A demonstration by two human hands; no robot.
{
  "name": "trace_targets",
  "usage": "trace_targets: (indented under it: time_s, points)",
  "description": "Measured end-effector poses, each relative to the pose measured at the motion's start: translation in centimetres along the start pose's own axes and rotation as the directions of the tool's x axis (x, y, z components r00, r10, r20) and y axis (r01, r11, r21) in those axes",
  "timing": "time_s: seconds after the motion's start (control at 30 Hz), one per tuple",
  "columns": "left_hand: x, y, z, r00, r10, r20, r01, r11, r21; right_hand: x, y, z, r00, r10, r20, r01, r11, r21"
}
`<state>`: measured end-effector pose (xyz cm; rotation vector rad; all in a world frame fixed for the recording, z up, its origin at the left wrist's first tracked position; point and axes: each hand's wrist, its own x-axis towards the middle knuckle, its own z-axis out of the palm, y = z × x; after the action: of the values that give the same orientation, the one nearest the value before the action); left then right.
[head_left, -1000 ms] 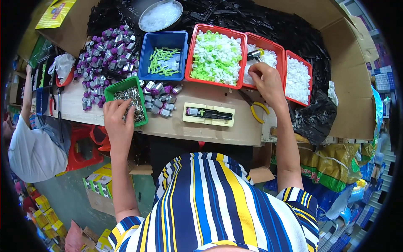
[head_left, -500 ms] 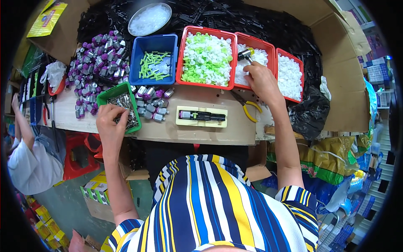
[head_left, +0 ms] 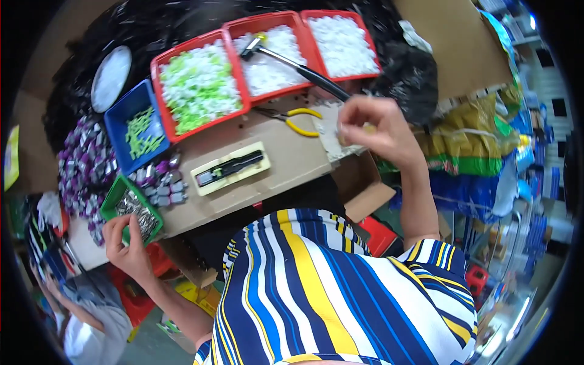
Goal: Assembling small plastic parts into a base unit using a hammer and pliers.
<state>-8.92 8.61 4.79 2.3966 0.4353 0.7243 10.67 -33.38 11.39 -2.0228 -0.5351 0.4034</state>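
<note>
Your left hand [head_left: 126, 246] rests at the near edge of the green bin [head_left: 131, 210] of small metal parts, fingers curled into it; can't tell if it grips anything. Next to the bin, purple-grey parts [head_left: 161, 181] lie on the surface [head_left: 286, 161], then a yellow tray [head_left: 231, 168] with a black tool. Yellow pliers [head_left: 298, 118] lie further right. Your right hand [head_left: 374, 131] hovers at the surface's right edge, fingers pinched; what's held, can't tell.

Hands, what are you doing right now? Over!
Left hand in green bin of metal bits. Right hand pinching something small, hammer nearby. Nothing blocking.
</note>
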Motion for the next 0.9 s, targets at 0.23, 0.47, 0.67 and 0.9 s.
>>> trace_targets:
  time_s: [0.23, 0.47, 0.67, 0.9]
  points:
    - [1.9, 2.9, 1.9, 0.995, 0.084, 0.060, -0.079, 0.994, -0.072, -14.7, 14.0, 0.3, 0.938, 0.346, 0.015, -0.278, 0.778, -0.563]
    - [2.2, 5.7, 3.8, 0.990, 0.131, 0.051, -0.127, 0.989, -0.079, -7.9, 5.2, 1.5, 0.998, 0.019, -0.065, -0.045, 0.900, -0.433]
    - [1.4, 8.7, 4.8, 0.984, 0.178, -0.001, -0.177, 0.980, -0.086, 6.0, 1.9, 3.5, 0.914, -0.403, -0.041, 0.336, 0.812, -0.477]
    - [0.4, 8.8, 5.6, 0.979, 0.202, 0.002, -0.200, 0.972, -0.121, 14.0, 2.7, 6.1, 0.929, -0.293, 0.225, 0.363, 0.614, -0.701]
